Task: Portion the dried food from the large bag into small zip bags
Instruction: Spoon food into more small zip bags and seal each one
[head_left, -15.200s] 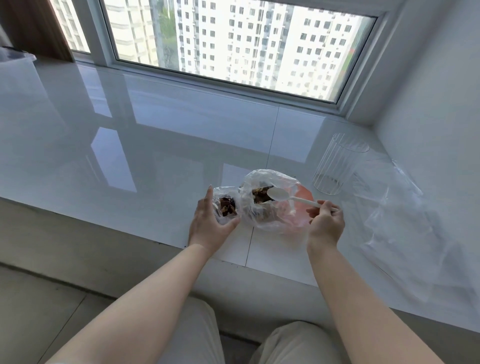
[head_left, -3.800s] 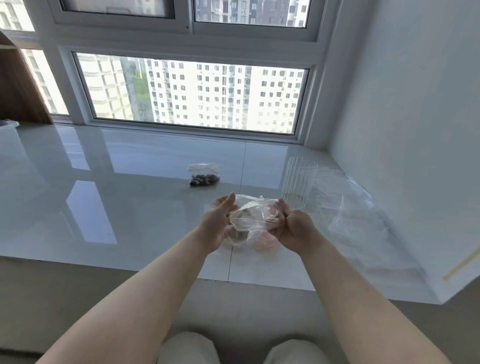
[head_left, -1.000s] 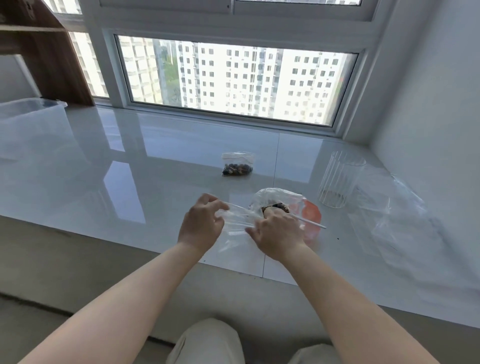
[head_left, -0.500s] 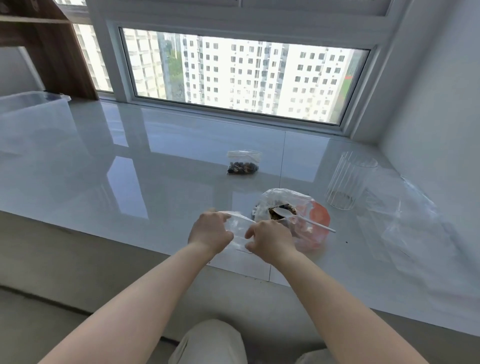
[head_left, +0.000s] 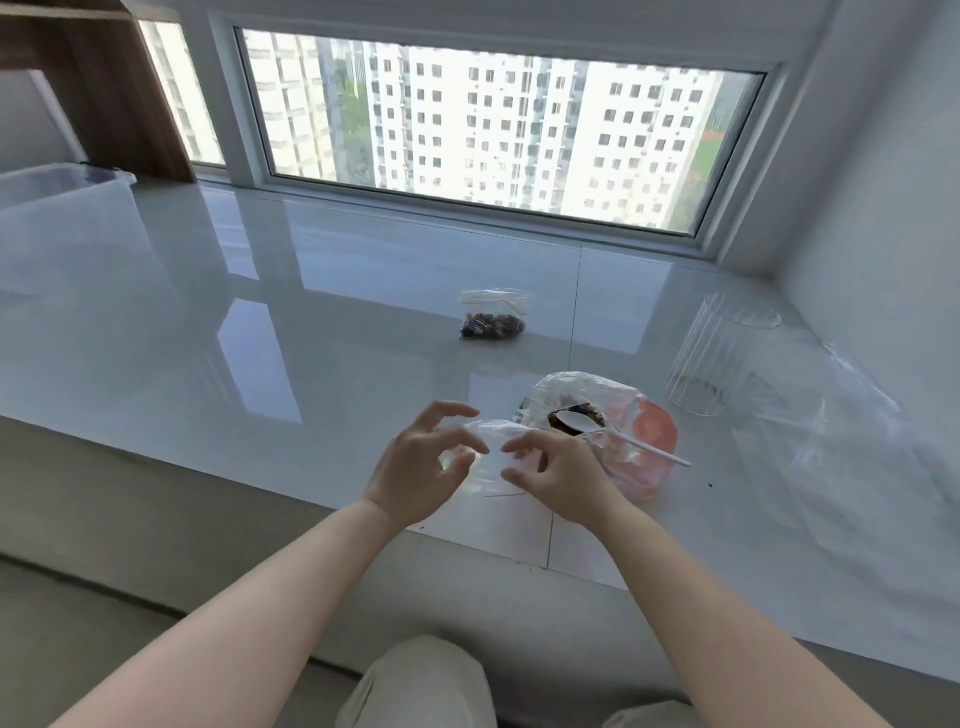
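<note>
Here, fingers (head_left: 457, 410) at bag (head_left: 485, 457) mouth, ledge (head_left: 260, 395) edge

A wide glossy white sill (head_left: 322, 291) ran under a large window (head_left: 483, 130) with a pale frame. Outside stood tall white apartment blocks, with some green trees between them. Daylight was reflected on the sill. A plain white wall (head_left: 883, 197) closed the right side. A brown wooden panel (head_left: 98, 88) stood at the far left.
</note>
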